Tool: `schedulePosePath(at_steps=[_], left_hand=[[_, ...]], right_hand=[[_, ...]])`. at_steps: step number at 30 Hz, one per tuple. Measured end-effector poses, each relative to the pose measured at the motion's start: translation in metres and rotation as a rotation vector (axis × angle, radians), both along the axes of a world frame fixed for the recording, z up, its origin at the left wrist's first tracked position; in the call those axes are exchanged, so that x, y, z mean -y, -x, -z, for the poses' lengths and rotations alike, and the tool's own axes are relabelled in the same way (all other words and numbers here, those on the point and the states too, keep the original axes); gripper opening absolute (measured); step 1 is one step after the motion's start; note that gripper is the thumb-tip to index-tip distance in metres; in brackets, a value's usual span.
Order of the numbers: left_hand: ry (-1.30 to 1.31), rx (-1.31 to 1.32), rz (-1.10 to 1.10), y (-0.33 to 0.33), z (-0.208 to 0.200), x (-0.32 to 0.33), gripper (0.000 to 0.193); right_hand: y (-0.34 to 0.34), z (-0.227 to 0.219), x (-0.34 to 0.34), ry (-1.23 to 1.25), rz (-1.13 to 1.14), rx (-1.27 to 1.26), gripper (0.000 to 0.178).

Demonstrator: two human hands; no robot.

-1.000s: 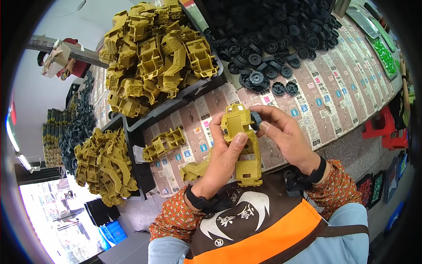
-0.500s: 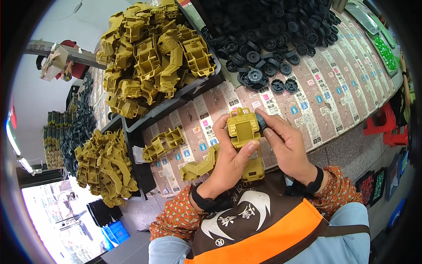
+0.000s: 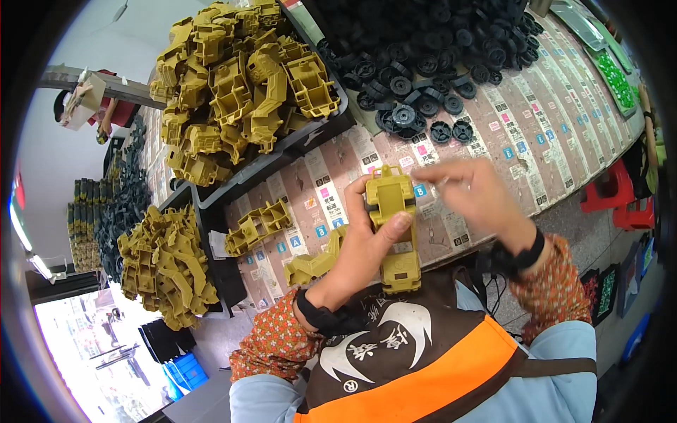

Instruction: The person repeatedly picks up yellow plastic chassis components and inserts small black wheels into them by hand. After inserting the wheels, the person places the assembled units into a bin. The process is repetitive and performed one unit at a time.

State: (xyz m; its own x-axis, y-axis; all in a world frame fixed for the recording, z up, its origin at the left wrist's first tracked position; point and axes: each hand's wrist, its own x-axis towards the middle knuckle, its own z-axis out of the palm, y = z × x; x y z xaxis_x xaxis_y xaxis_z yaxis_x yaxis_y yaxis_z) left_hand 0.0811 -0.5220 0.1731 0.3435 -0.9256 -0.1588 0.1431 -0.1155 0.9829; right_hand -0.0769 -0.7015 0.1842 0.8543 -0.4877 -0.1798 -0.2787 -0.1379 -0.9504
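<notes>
A mustard-yellow plastic toy truck body [image 3: 400,264] is gripped in my left hand [image 3: 367,247], its thumb pressed across the middle and its fingers round the left side. My right hand [image 3: 476,194] is raised just to the right of the truck's far end, apart from it. Motion smears its fingers, so whether they hold anything is unclear. On the table left of my left hand lie two more yellow truck bodies, one angled piece [image 3: 314,266] close by and one open-framed piece [image 3: 259,227] further left. Black toy wheels [image 3: 403,116] are heaped at the far side.
A black crate [image 3: 282,149] heaped with yellow bodies stands at the far left. Another yellow heap [image 3: 168,268] lies nearer on the left. Green parts fill a tray [image 3: 612,81] at the far right. Red stools [image 3: 613,197] stand beyond the table edge. Another person [image 3: 106,113] is at the upper left.
The black wheel between my right fingers and the truck's side is no longer visible there. My right hand has lifted away up and to the right, while my left hand keeps its hold.
</notes>
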Motion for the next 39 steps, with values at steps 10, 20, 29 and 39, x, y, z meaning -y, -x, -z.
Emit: schedulePosePath(at_steps=[10,20,29,39], left_hand=[[-0.091,-0.434,-0.190,-0.010,-0.021,0.007,0.055],[0.073,-0.506,-0.293,-0.016,-0.020,0.007,0.052],[0.190,-0.169,-0.524,-0.015,-0.021,0.013,0.052],[0.260,-0.109,-0.564,-0.014,-0.016,0.013,0.063]], right_hand=[[-0.026,0.040,0.051,1.102,0.205,-0.116,0.023],[-0.014,-0.009,-0.059,-0.002,0.126,0.135,0.029],[-0.004,-0.018,-0.078,-0.039,0.154,0.137,0.034],[-0.012,-0.004,-0.090,-0.031,0.254,0.208,0.034]])
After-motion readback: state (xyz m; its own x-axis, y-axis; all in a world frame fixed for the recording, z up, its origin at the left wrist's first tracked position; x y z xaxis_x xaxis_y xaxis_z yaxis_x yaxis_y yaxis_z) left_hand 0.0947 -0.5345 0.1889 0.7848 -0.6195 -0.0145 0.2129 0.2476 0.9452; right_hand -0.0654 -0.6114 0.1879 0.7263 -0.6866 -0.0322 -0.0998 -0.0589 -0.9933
